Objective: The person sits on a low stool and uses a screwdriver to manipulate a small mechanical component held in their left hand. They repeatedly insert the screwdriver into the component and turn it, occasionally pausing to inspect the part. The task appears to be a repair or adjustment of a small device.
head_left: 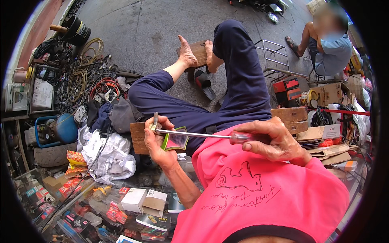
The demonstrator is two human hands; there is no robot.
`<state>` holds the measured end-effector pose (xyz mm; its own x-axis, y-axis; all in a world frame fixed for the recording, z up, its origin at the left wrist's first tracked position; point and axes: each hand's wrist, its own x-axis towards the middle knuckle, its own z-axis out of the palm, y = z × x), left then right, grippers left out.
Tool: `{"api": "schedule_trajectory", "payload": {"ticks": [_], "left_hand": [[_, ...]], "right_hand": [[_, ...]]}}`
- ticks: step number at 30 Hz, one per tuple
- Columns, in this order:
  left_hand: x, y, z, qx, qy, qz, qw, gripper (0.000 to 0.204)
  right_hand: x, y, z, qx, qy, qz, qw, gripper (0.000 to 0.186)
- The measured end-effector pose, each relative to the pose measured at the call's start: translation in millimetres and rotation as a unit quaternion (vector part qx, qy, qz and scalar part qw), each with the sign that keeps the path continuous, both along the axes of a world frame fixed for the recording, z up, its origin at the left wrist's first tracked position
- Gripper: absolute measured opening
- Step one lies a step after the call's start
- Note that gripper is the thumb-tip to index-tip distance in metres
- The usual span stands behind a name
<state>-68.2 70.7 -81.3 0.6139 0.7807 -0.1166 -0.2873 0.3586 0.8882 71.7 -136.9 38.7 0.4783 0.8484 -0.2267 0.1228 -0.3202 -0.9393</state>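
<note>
Your left forearm [183, 184] slants up to your left grip [157, 139], upright in a pinch; your right grip [276, 139] points inward, palm down, fingers curled; your knees [231, 34] are bent, spread apart.

The screwdriver [198, 134] spans the wearer's lap, its handle in the right hand [277, 137], its far end at the metal part [155, 121] in the left hand [157, 142]. Beyond the knees, the feet are at a wooden footstool [199, 50], with a slide sandal [205, 86] on the ground nearer the wearer. To the left, a tire [48, 156] lies just this side of a tank [65, 128], with cloths [109, 160] to its right; past them lie coiled hoses [90, 49]. To the right, a metal rack [276, 60] stands left of a seated person [333, 54], with cardboard [332, 150] lying nearer the wearer
</note>
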Motion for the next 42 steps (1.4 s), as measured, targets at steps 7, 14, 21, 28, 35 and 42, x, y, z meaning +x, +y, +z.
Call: {"api": "schedule_trajectory", "payload": {"ticks": [7, 14, 21, 28, 35, 42], "left_hand": [[9.8, -1.3, -30.5, -0.133, -0.041, -0.039, 0.99, 0.048], [16.2, -6.2, -25.4, -0.114, -0.045, -0.088, 0.989, 0.045], [20.4, -0.3, -60.4, -0.262, -0.12, -0.077, 0.954, 0.033], [16.1, 4.9, -52.4, -0.305, -0.166, -0.067, 0.935, 0.041], [2.5, 15.1, -48.2, -0.401, -0.215, -0.122, 0.882, 0.042], [7.0, 9.0, -35.4, -0.439, -0.206, -0.122, 0.866, 0.043]], "right_hand": [[5.2, 7.8, -16.9, -0.042, -0.071, -0.008, 0.997, 0.029], [20.8, -4.1, -9.0, -0.05, -0.088, -0.01, 0.995, 0.033], [18.6, -2.2, -8.5, -0.058, -0.157, -0.024, 0.986, 0.031], [19.8, -8.2, -7.1, -0.084, -0.131, -0.045, 0.987, 0.029], [13.4, -4.3, -9.6, 0.002, -0.096, -0.054, 0.994, 0.029], [8.6, 0.2, -13.5, -0.045, -0.114, -0.017, 0.992, 0.032]]}}
